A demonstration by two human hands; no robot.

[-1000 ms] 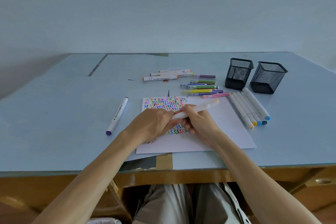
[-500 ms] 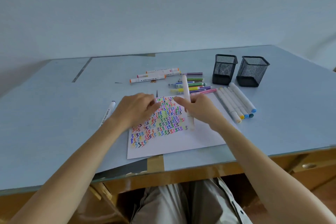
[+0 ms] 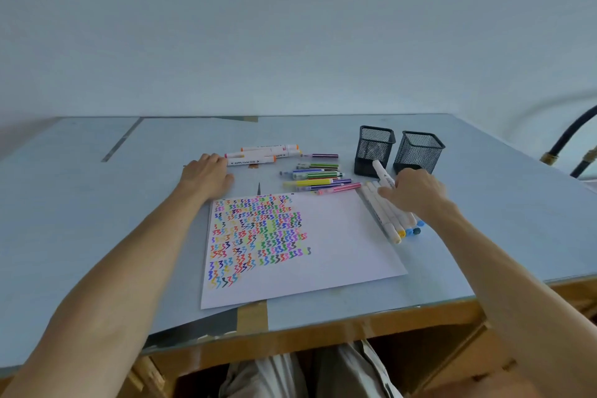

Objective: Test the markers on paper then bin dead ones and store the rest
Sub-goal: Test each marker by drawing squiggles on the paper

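A white paper sheet point(image 3: 342, 236) lies on the blue table, its left half filled with coloured squiggles point(image 3: 258, 236). My right hand point(image 3: 416, 191) grips a white marker point(image 3: 382, 174), tilted up above a row of white markers point(image 3: 387, 220) along the paper's right edge. My left hand point(image 3: 206, 174) rests flat on the table, fingertips at the end of three white markers with orange caps point(image 3: 265, 154). Several thin coloured markers point(image 3: 318, 178) lie beyond the paper. Two black mesh cups point(image 3: 374, 152) point(image 3: 418, 153) stand behind my right hand.
The table's front edge point(image 3: 355, 317) runs close to my body, with a strip of brown tape point(image 3: 252, 317) under the paper's near corner. A black hose point(image 3: 575, 145) hangs off the table's right side. A pale wall rises behind the table.
My right hand lifted the white marker off the paper and carried it right, over the row of white markers. My left hand left the paper and moved to the orange-capped markers.
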